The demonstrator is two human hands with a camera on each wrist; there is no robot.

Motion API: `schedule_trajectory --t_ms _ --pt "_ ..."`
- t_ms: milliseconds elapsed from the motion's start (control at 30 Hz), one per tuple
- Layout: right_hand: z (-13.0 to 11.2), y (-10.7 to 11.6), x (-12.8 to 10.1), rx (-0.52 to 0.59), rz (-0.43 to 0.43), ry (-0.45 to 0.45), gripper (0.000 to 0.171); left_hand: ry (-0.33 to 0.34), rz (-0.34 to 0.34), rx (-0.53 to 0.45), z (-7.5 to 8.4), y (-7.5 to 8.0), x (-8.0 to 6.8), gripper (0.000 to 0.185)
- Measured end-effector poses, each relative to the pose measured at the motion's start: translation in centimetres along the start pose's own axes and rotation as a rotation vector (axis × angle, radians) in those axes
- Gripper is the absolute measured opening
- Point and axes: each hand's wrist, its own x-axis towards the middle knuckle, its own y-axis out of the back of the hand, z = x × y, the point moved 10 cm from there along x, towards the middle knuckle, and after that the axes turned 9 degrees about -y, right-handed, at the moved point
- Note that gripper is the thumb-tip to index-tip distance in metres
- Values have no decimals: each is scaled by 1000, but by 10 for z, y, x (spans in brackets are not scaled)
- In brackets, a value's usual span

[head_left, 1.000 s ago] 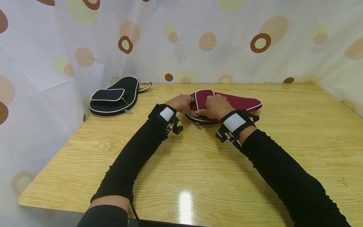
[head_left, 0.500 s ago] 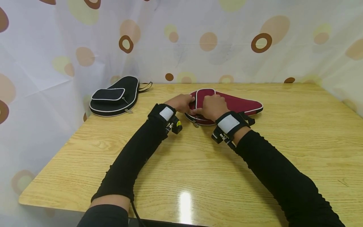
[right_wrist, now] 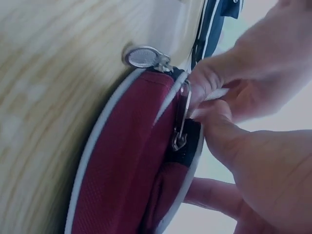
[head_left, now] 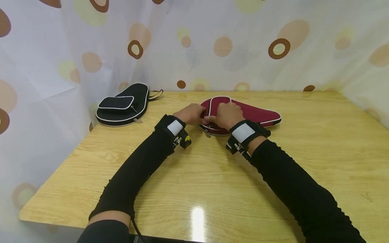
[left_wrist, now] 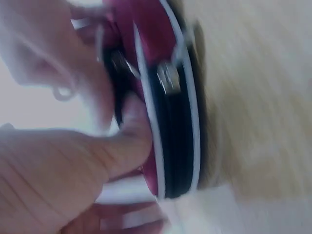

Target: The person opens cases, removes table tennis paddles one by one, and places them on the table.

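A dark red paddle case (head_left: pixel 252 113) with white piping lies on the wooden table (head_left: pixel 212 175), and both hands are at its rounded left end. My left hand (head_left: pixel 200 116) grips the case's edge, its thumb pressed on the rim (left_wrist: pixel 131 126) in the blurred left wrist view. My right hand (head_left: pixel 212 118) pinches the pocket's metal zipper pull (right_wrist: pixel 181 122) between thumb and forefinger. A second, round pull (right_wrist: pixel 144 57) hangs at the red case's (right_wrist: pixel 122 165) edge against the table. The pocket's contents are hidden.
A black paddle case (head_left: pixel 123 104) of the same shape, with a wrist loop, lies at the back left of the table. A spotted curtain (head_left: pixel 194 44) hangs close behind and to the left. The table's right half and front are bare wood.
Both hands and the red case's near end have shifted slightly left and toward me. The grips look the same.
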Motion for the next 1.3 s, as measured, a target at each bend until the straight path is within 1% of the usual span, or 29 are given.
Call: schedule_trajectory --t_ms 100,167,200,267,333,367,433,533,633,767,833,900,1033,1167,1300 --pt "3 -4 2 -13 -13 0 62 82 9 -48 -3 -2 -12 44" --pt "8 -6 4 -6 -33 -20 67 119 -1 -74 -3 -4 -19 45" --pt "10 -7 6 4 -49 -35 71 123 -14 -91 -2 -6 -22 46" --pt "16 -9 9 37 -94 -65 83 128 -68 -119 0 -12 -25 46" --pt "21 -13 12 67 -143 -94 94 124 -99 -136 4 -17 -27 45" --pt "23 -15 14 77 -168 -111 97 123 -107 -146 5 -20 -27 44" --pt "25 -18 15 86 -209 -137 100 132 -118 -145 7 -24 -26 47" --pt "25 -20 15 99 -239 -167 101 118 -86 -149 12 -23 -25 44" --pt "23 -18 13 122 -245 -177 97 81 -64 -156 18 -21 -22 39" --pt "22 -17 14 147 -243 -175 91 57 -57 -178 23 -19 -20 18" --pt "22 -18 14 154 -249 -171 88 58 -57 -172 21 -19 -20 14" --pt "20 -20 15 152 -255 -153 85 58 -58 -162 18 -20 -19 17" --pt "15 -23 17 131 -268 -99 75 30 -60 -107 14 -21 -19 29" --pt "12 -26 17 114 -271 -57 59 1 -51 -95 11 -22 -19 36" --pt "11 -31 18 94 -278 -15 46 -9 -46 -100 9 -23 -19 39"
